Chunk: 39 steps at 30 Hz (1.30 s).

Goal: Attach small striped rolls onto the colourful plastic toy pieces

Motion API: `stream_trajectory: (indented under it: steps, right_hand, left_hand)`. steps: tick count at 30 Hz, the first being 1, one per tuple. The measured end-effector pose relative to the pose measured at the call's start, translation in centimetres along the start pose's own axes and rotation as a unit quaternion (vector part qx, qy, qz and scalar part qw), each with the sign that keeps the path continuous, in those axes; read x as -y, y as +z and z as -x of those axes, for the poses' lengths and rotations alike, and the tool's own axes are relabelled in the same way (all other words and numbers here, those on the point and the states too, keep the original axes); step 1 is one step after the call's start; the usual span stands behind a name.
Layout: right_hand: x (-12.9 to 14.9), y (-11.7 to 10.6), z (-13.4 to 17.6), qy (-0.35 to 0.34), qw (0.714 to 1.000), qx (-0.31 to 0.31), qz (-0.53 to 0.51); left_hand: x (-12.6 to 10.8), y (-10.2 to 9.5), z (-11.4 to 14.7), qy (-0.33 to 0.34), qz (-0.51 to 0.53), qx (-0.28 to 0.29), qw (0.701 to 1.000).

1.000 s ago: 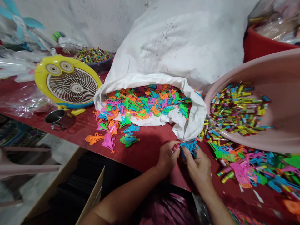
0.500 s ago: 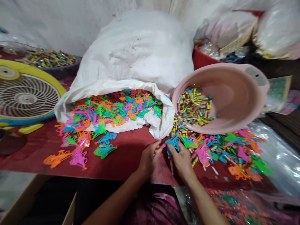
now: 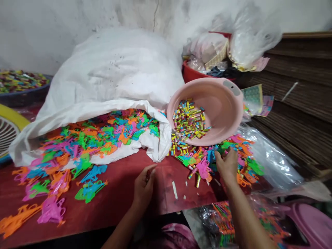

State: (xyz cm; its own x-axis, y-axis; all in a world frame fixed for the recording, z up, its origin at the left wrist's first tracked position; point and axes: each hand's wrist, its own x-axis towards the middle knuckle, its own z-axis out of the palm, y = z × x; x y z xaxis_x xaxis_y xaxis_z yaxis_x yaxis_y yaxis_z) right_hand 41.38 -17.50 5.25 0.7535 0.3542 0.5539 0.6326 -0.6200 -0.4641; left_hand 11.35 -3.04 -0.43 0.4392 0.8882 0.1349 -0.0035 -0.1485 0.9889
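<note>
My left hand [image 3: 145, 185] hovers low over the red tabletop [image 3: 116, 190], its fingers curled together; whatever they may hold is hidden. Over the right-hand pile of bright plastic toy pieces, my right hand [image 3: 227, 164] has its thumb and fingers apart. A blue plastic piece [image 3: 213, 155] lies beside that thumb. Left of the hand are a pink plastic toy [image 3: 203, 167] and a small foil-wrapped tube [image 3: 198, 180]. More toys [image 3: 103, 133] spill from the mouth of a big white sack [image 3: 124, 69]. Small wrapped tubes [image 3: 189, 121] fill the left side of a tilted pink basin [image 3: 220, 110].
A fan [image 3: 10, 135] and a basin of wrapped tubes [image 3: 23, 84] stand at left. Behind the pink basin sits a red tub [image 3: 193, 72] with plastic bags. Clear plastic sheets [image 3: 269, 159] lie at right; below the table edge are bagged toys [image 3: 225, 221] and a pink stool-like thing [image 3: 308, 221].
The view has turned right. My right hand has moved from beside my left hand, where it held a blue plastic toy, over to the right-hand pile. My left hand stays over the table.
</note>
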Motion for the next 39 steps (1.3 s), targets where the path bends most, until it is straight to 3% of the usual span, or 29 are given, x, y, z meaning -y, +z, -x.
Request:
stream_trajectory:
  steps: [3, 6, 8, 15, 18, 22, 26, 31, 36, 39]
  right_hand:
    - [2.4, -0.3, 3.0, -0.063, 0.998, -0.013, 0.023]
    - [4.5, 0.1, 6.1, -0.189, 0.977, 0.071, 0.065]
    - [5.0, 0.4, 7.1, -0.234, 0.960, 0.116, 0.098]
    - [1.3, -0.1, 5.0, -0.209, 0.963, 0.131, 0.113]
    - [-0.3, -0.1, 3.5, -0.204, 0.963, 0.132, 0.117]
    - [-2.0, 0.8, 1.2, -0.188, 0.965, 0.129, 0.131]
    - [-3.2, 1.9, -0.8, -0.174, 0.967, 0.116, 0.144]
    - [-3.3, 2.8, -1.4, -0.173, 0.966, 0.095, 0.165]
    - [-2.9, 2.5, -1.1, -0.197, 0.960, 0.091, 0.176]
    - [-2.2, 1.9, -0.8, -0.215, 0.965, 0.075, 0.130]
  left_hand:
    - [0.1, 0.6, -0.1, 0.002, -0.023, 0.004, 1.000]
    - [-0.3, 2.5, -0.8, 0.035, -0.051, 0.049, 0.997]
    - [-0.9, 4.6, -1.6, 0.075, -0.072, 0.092, 0.990]
    - [-1.4, 12.9, -5.1, 0.136, -0.079, 0.198, 0.968]
    - [-1.1, 15.0, -6.5, 0.156, -0.090, 0.219, 0.959]
    - [-0.8, 16.3, -7.9, 0.163, -0.103, 0.207, 0.959]
    - [-0.9, 15.9, -7.6, 0.096, -0.079, 0.187, 0.974]
    - [-0.9, 13.6, -5.7, 0.033, -0.055, 0.138, 0.988]
    - [-1.0, 8.7, -4.6, -0.055, -0.013, 0.063, 0.996]
    - [-1.4, 5.1, -3.6, -0.096, 0.024, 0.035, 0.994]
